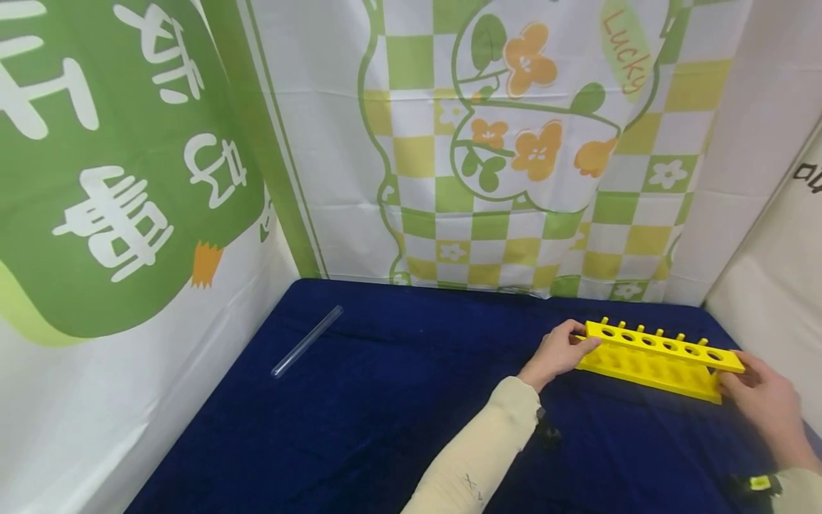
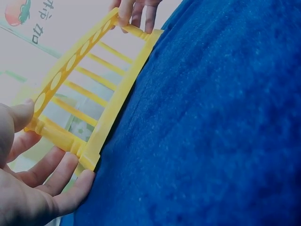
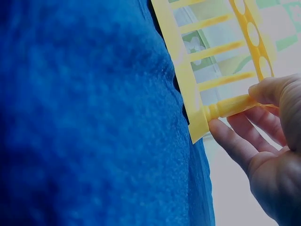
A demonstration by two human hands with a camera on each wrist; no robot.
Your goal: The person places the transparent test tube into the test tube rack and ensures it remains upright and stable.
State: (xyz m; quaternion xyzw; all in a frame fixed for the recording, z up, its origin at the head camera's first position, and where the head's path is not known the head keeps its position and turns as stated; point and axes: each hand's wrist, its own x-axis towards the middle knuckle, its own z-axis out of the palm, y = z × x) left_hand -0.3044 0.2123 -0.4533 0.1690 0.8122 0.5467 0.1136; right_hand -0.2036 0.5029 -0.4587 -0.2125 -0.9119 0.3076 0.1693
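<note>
A yellow test tube rack [image 1: 661,357], with a row of round holes along its top bar and pegs behind, stands upright at the right of the table. Its left end is gripped by my left hand [image 1: 557,351], thumb at the top bar and fingers around the end post. At the other end my right hand [image 1: 767,400] holds the rack, thumb and fingers about that post. In the left wrist view, the rack's base [image 2: 117,103] lies close along the blue cloth. No tube sits in the holes. Far to the left lies a clear test tube [image 1: 307,341].
Dark blue cloth [image 1: 398,371] covers the table. Printed fabric hangs behind the table [image 1: 488,235] and along its left side [image 1: 128,178]; a pale sheet [image 1: 777,285] hangs on the right, close to my right hand.
</note>
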